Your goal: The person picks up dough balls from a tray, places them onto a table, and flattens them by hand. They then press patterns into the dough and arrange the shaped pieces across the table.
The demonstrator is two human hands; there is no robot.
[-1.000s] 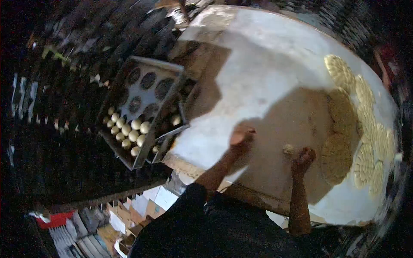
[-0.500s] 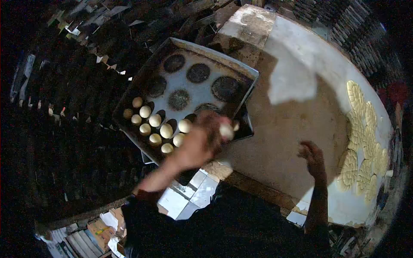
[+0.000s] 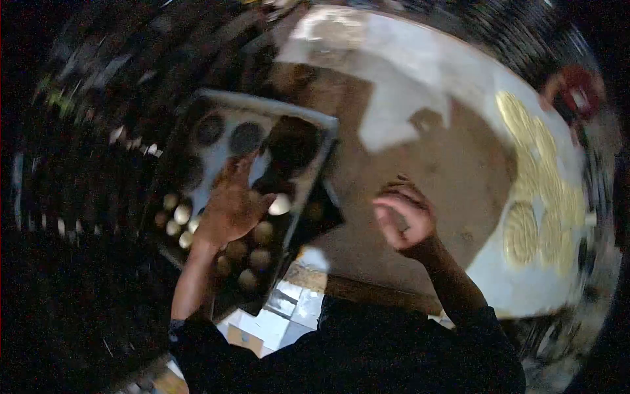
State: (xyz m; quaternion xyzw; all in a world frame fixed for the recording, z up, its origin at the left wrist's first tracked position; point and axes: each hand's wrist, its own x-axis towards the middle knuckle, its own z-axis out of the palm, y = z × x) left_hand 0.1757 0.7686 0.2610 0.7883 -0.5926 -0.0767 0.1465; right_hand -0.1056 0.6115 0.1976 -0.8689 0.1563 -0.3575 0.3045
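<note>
My left hand [image 3: 233,203] is over the dark metal tray [image 3: 279,102], fingers stretched out and spread. Near its thumb tip lies a pale dough ball [image 3: 279,205]. More dough balls [image 3: 182,213] sit in rows at the tray's front left. Others [image 3: 248,280] are in my arm's shadow at the front right. My left hand and forearm hide part of the rows. Over the table, my right hand [image 3: 407,213] has curled fingers with a gap between thumb and fingers, and I see nothing in it. Motion blurs the view.
The long table [image 3: 400,36] curves away to the right. Flat, ridged pale dough pieces [image 3: 522,233] lie along its right side. Another person [image 3: 579,95] in red is at the far right. Under the tray, a second dark tray edge [image 3: 331,203] shows.
My left hand has gone from the tray's front right toward its middle, its fingers now spread. A dough ball shows beside its thumb. My right hand has shifted left, and the whole view has turned.
</note>
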